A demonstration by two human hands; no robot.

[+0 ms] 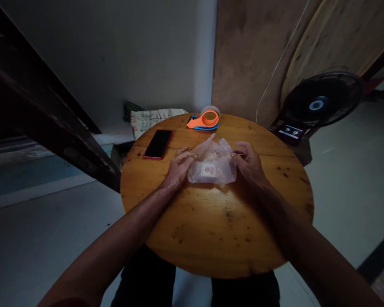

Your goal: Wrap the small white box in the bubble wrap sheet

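A clear, crinkled plastic bag lies on the round wooden table, with a small whitish item bearing reddish marks visible through its front. At the bag's left side, my left hand pinches the edge between thumb and fingers. My right hand is at the opposite side, its thumb and index finger closed on the right edge while the other fingers are bent above. The bag's upper edge stands up in loose peaks.
An orange and blue tape dispenser sits at the table's back edge. A dark phone with a red rim lies at the back left. Beyond the table are a printed sack and, to the right, a black fan.
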